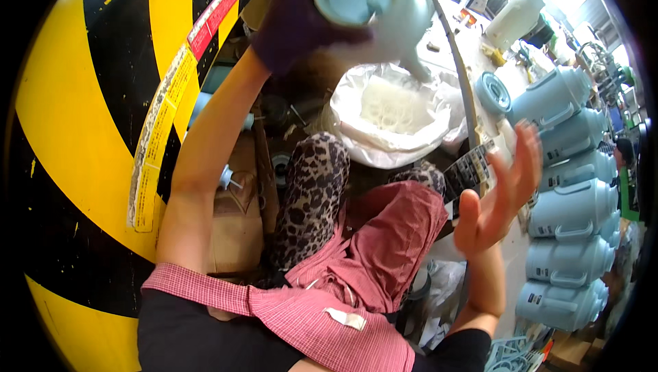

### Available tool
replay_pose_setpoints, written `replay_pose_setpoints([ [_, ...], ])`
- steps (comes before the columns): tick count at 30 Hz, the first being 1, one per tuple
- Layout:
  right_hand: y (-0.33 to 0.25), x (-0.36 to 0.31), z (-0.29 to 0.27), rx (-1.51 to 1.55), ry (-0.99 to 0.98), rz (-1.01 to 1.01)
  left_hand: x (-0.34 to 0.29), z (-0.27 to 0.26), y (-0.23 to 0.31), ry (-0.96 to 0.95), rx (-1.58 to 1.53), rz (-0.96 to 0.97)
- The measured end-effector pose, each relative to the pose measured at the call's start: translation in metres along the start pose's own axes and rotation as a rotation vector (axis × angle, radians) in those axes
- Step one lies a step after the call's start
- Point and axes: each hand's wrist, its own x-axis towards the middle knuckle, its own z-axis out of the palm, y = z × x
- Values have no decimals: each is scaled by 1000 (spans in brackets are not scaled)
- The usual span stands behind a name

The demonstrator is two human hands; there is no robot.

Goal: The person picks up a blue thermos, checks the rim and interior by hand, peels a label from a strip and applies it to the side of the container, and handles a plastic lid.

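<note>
My left hand (291,22), in a dark purple glove, is closed around a pale blue vacuum jug (408,19) at the top of the view. The jug is tilted, so one round end faces me; motion blurs its lower side. My right hand (499,197) is bare and raised at the right, apart from the jug. Its fingers are stretched out and nothing is in them. Below the jug stands a white plastic bag (353,142), open at the top, with many pale translucent rings (394,112) inside.
Several light blue jugs (565,211) lie in a row on the bench at the right. A round blue lid (493,91) sits nearer the bag. A yellow-and-black striped panel (113,2) rises at my left. A cardboard box (236,238) stands beside my leg.
</note>
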Motion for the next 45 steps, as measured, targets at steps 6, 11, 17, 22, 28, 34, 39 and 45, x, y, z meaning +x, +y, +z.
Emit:
replay_pose_setpoints([
  [6,-1,-45,10,-69,-260,-35,55,15,-85,202,194,390],
  [11,72,-60,67,31,-359,149,-28,16,-37,367,-103,0],
  [17,208,-153,225,-75,-954,670,-132,45,45,621,-419,-158],
  [22,251,-222,284,-217,-1048,421,-205,53,21,450,-882,-88],
  [28,196,-157,216,166,-637,613,-181,95,76,-508,-173,-145],
  [34,30,-34,30,789,-415,1109,-177,94,83,-92,-408,-229],
  [39,-32,-38,-2,628,-654,829,-173,76,110,-256,498,311],
  [45,-34,-81,15,619,-565,994,-181,90,93,-496,212,43],
])
